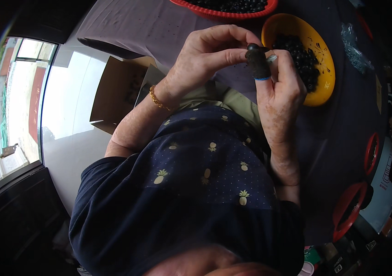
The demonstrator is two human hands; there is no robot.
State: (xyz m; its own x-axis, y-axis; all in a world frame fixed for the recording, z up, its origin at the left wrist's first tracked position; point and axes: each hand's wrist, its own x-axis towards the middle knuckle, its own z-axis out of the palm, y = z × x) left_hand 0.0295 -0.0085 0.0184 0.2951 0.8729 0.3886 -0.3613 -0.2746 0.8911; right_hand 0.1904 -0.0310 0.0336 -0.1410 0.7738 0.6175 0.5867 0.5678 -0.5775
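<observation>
My left hand (205, 51), with a gold bracelet (158, 98) at the wrist, pinches a small dark round fruit (253, 46) between thumb and fingertips. Pressed up close to it is my right hand (284, 85), its fingers curled. The right thumb wears a dark, stained finger sleeve (257, 64) with a blue edge, which touches the fruit. A small pale, glinting piece (271, 59) shows between the right thumb and forefinger; its kind I cannot make out. Just beyond the right hand, a yellow oval bowl (325, 83) holds many similar dark fruits (307, 69).
A red basket (232, 16) full of dark fruits stands at the far edge of the grey-covered table (136, 23). Crumpled clear plastic (356, 48) lies to the right of the bowl. An open cardboard box (113, 92) is at my left; red-rimmed containers (348, 209) are at the right.
</observation>
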